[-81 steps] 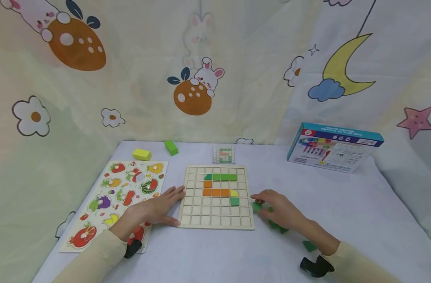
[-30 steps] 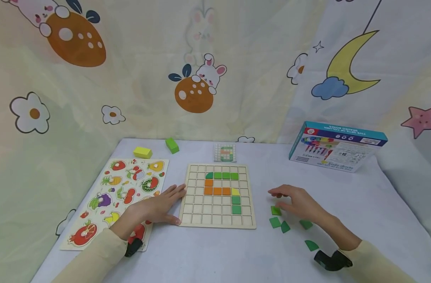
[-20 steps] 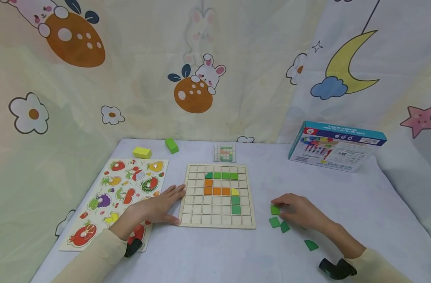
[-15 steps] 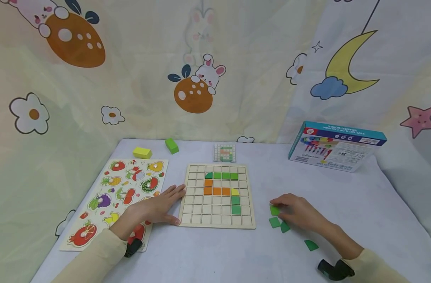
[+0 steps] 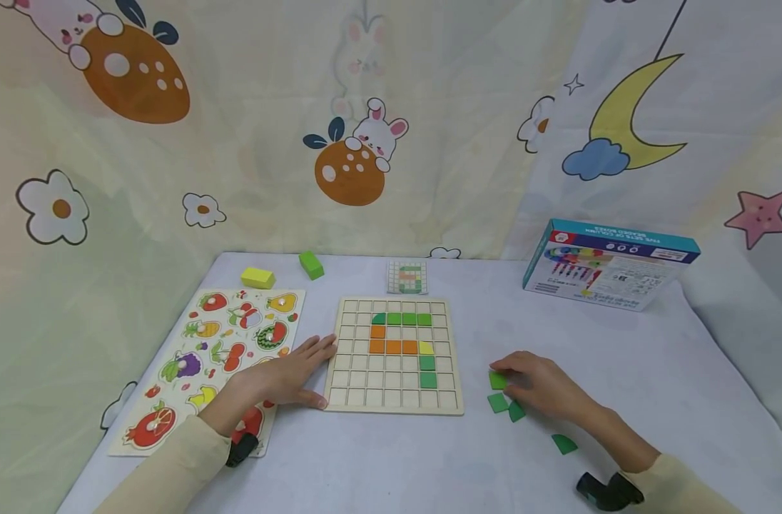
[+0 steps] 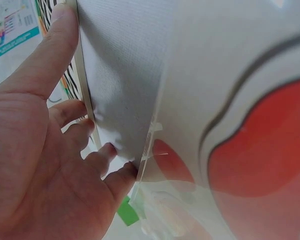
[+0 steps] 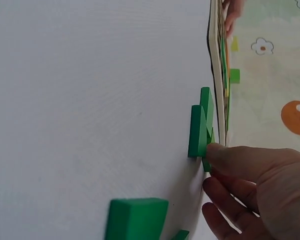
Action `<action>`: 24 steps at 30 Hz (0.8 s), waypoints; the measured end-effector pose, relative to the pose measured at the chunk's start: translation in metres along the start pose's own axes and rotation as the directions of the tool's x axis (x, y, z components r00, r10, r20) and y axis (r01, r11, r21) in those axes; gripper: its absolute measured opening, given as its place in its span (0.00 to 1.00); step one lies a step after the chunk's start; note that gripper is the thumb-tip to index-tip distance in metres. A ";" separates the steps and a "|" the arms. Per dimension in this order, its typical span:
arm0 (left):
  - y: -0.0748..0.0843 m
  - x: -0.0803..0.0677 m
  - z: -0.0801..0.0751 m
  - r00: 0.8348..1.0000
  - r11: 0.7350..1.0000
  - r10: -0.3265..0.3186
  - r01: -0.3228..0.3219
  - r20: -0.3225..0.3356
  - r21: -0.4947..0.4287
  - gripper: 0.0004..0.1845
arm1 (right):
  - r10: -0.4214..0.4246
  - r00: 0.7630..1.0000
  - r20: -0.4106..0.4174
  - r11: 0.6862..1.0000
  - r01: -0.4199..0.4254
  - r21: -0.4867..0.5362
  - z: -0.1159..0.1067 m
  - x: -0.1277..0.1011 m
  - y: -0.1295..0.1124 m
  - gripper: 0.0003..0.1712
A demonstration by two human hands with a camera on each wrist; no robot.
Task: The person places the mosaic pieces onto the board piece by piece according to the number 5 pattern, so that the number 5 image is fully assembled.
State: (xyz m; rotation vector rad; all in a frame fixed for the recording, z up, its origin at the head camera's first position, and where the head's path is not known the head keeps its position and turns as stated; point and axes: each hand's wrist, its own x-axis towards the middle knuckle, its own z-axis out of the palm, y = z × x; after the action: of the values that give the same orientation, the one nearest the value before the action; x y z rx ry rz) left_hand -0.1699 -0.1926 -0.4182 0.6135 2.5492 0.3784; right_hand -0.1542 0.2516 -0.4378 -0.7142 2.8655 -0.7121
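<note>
My left hand lies with fingers straight, fingertips and thumb touching the left edge of the wooden grid board. Green, orange and yellow tiles sit in some of its squares. Right of the board, my right hand pinches a light green square tile between thumb and index finger, close to the table. Just below that tile lie a darker green square tile and a green quarter-round tile. Another quarter-round tile lies nearer the right wrist. In the right wrist view the thumb partly hides the pinched tile.
A fruit picture board lies under my left forearm. A yellow block and a green block stand behind it. A small pattern card lies behind the grid board, and a cardboard box stands at the back right.
A second dark green tile has appeared below the first on the board's right side. My right hand has moved right, then lowered onto the light green tile. My left hand stays in place.
</note>
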 end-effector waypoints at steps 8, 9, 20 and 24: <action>-0.003 0.001 0.002 1.000 1.000 0.009 -0.009 0.002 0.012 0.52 | 0.138 0.990 -0.001 0.990 -0.138 -0.006 -0.001 -0.015 -0.011 0.36; -0.003 0.001 0.002 1.000 1.000 0.010 -0.010 0.002 0.014 0.52 | 0.144 0.989 0.011 0.990 -0.144 -0.003 -0.001 -0.016 -0.012 0.38; -0.003 0.000 0.000 1.000 1.000 0.008 -0.008 0.003 0.000 0.51 | 0.152 0.988 -0.001 0.988 -0.152 -0.032 0.003 -0.022 -0.018 0.33; -0.003 0.001 0.001 1.000 1.000 0.012 -0.012 0.003 0.005 0.51 | 0.097 0.993 -0.067 0.994 -0.100 -0.041 0.002 -0.018 -0.022 0.34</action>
State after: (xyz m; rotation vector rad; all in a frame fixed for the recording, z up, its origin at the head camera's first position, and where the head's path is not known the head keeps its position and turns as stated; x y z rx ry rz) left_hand -0.1715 -0.1949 -0.4205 0.6310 2.5454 0.3746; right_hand -0.1286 0.2424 -0.4299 -0.5604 2.9594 -0.6731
